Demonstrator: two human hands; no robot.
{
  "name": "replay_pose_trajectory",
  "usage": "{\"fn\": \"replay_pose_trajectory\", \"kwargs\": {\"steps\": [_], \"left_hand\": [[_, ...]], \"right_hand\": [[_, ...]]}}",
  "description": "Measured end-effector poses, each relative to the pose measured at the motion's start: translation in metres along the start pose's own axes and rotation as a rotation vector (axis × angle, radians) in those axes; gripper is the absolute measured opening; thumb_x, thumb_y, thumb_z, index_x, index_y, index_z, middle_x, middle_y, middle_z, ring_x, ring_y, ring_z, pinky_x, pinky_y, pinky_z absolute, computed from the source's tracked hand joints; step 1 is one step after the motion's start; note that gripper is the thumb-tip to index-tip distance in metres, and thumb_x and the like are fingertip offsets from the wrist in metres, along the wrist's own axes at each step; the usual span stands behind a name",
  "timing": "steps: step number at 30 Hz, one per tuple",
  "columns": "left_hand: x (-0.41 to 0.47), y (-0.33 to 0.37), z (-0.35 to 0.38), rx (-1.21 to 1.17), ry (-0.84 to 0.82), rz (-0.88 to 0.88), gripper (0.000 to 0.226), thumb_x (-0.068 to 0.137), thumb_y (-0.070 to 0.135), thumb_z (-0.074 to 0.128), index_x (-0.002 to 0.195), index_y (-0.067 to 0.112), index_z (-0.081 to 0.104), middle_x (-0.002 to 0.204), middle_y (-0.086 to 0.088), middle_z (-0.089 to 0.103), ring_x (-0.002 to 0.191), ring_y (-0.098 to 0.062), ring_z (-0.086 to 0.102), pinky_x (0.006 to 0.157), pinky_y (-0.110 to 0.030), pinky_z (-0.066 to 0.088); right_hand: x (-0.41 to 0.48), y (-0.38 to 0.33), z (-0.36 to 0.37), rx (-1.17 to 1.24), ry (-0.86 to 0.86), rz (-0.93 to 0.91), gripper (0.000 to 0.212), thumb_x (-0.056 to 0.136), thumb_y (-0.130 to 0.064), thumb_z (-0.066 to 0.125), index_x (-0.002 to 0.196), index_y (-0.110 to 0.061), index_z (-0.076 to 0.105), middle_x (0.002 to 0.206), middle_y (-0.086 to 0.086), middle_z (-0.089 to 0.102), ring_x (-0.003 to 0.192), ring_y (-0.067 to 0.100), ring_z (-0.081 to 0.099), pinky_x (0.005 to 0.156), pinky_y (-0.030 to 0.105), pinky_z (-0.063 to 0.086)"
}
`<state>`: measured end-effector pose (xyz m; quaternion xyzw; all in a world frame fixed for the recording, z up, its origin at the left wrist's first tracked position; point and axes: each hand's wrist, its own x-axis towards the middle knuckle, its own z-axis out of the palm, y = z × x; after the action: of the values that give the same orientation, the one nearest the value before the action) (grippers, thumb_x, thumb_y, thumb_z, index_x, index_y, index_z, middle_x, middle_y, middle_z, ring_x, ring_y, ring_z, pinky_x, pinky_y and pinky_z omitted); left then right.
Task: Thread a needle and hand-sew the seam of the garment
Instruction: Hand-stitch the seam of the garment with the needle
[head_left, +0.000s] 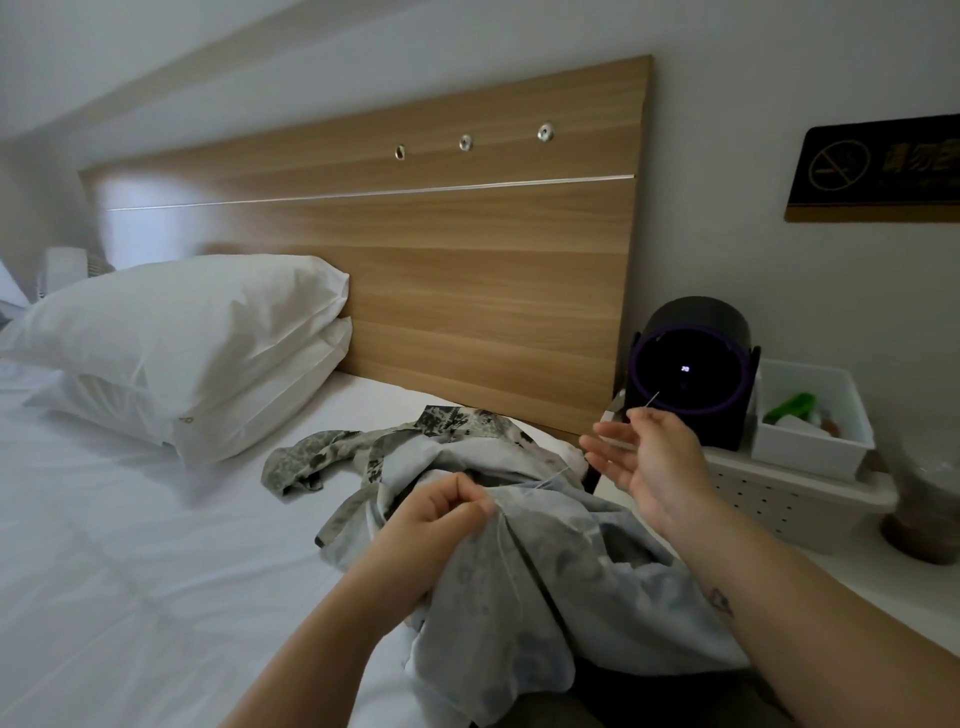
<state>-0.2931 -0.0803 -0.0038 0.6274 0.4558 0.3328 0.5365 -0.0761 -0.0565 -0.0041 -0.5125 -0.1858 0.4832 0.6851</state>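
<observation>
A grey-green patterned garment (524, 566) lies bunched on the white bed and across my lap. My left hand (441, 512) pinches a fold of the cloth at the seam, fingers curled. Raised to the right above the garment, my right hand (641, 460) pinches a thin needle (652, 400) between thumb and forefinger, the other fingers spread. A pale thread (558, 473) runs taut from the needle down to the cloth near my left hand.
Two white pillows (182, 353) lean on the wooden headboard (415, 249) at the left. On the bedside table to the right stand a black round device (691, 374), a white bin (810, 415) on a perforated tray and a brown-filled cup (919, 499).
</observation>
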Motion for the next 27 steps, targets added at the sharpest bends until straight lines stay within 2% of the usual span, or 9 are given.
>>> {"fn": "replay_pose_trajectory", "kwargs": {"steps": [6,10,12,14,15,18,22,25,27], "left_hand": [[0.000,0.004,0.002,-0.116,-0.007,-0.040,0.022,0.079,0.025,0.066,0.058,0.026,0.062,0.061,0.003,0.053,0.061,-0.011,0.048,0.058,-0.025,0.039],[0.001,0.006,0.001,-0.134,-0.002,-0.057,0.032,0.088,0.015,0.064,0.058,0.024,0.061,0.062,0.001,0.053,0.062,-0.012,0.048,0.060,-0.027,0.039],[0.002,0.007,0.000,-0.151,0.018,-0.073,0.036,0.091,0.009,0.058,0.058,0.023,0.062,0.063,-0.001,0.054,0.063,-0.014,0.050,0.060,-0.028,0.040],[0.002,0.010,-0.001,-0.184,0.030,-0.087,0.035,0.091,0.009,0.057,0.058,0.022,0.062,0.065,-0.003,0.056,0.063,-0.015,0.053,0.060,-0.027,0.043],[0.003,0.011,-0.003,-0.198,0.036,-0.092,0.034,0.091,0.009,0.057,0.059,0.021,0.062,0.066,-0.004,0.057,0.063,-0.015,0.055,0.060,-0.027,0.044],[0.004,0.013,-0.008,-0.236,0.045,-0.098,0.032,0.091,0.009,0.056,0.061,0.019,0.061,0.068,-0.006,0.058,0.063,-0.017,0.057,0.059,-0.028,0.047],[0.004,0.013,-0.014,-0.256,0.032,-0.097,0.030,0.089,0.010,0.057,0.061,0.018,0.062,0.070,-0.007,0.062,0.064,-0.018,0.060,0.059,-0.027,0.051],[0.004,0.011,-0.014,-0.232,0.046,-0.101,0.029,0.090,0.009,0.058,0.062,0.018,0.062,0.070,-0.007,0.061,0.066,-0.018,0.059,0.061,-0.027,0.050],[0.005,0.010,-0.012,-0.209,0.064,-0.098,0.030,0.091,0.009,0.058,0.062,0.017,0.062,0.069,-0.007,0.060,0.066,-0.018,0.058,0.062,-0.029,0.048]], "right_hand": [[0.021,0.007,-0.017,-0.371,0.167,-0.304,0.012,0.101,-0.022,0.041,0.101,-0.017,0.051,0.084,-0.002,0.068,0.092,0.018,0.065,0.081,0.035,0.052],[0.022,0.019,-0.029,-0.687,0.152,-0.578,0.011,0.101,-0.022,0.040,0.099,-0.018,0.050,0.080,-0.007,0.065,0.078,0.010,0.060,0.060,0.019,0.040],[0.024,0.028,-0.037,-0.831,0.118,-0.680,0.012,0.100,-0.018,0.042,0.094,-0.015,0.052,0.095,0.007,0.067,0.094,0.020,0.062,0.075,0.021,0.046],[0.024,0.033,-0.045,-0.998,0.139,-0.767,0.013,0.097,-0.015,0.047,0.093,-0.009,0.058,0.114,0.020,0.062,0.126,0.031,0.047,0.098,0.034,0.041],[0.024,0.035,-0.048,-1.066,0.166,-0.820,0.012,0.095,-0.012,0.051,0.092,-0.006,0.060,0.114,0.025,0.061,0.133,0.035,0.041,0.103,0.043,0.037],[0.031,0.035,-0.065,-1.313,0.232,-0.946,0.006,0.090,-0.008,0.060,0.086,-0.004,0.063,0.092,0.027,0.067,0.128,0.044,0.044,0.107,0.059,0.028],[0.040,0.031,-0.087,-1.528,0.244,-0.894,0.009,0.090,-0.013,0.058,0.086,-0.007,0.065,0.094,0.022,0.069,0.125,0.042,0.048,0.108,0.062,0.026],[0.036,0.031,-0.086,-1.490,0.236,-0.853,0.012,0.092,-0.014,0.056,0.090,-0.007,0.065,0.098,0.020,0.069,0.124,0.039,0.049,0.109,0.057,0.024],[0.026,0.028,-0.069,-1.324,0.194,-0.830,0.013,0.094,-0.015,0.053,0.092,-0.008,0.064,0.093,0.013,0.068,0.107,0.033,0.059,0.104,0.051,0.033]]}}
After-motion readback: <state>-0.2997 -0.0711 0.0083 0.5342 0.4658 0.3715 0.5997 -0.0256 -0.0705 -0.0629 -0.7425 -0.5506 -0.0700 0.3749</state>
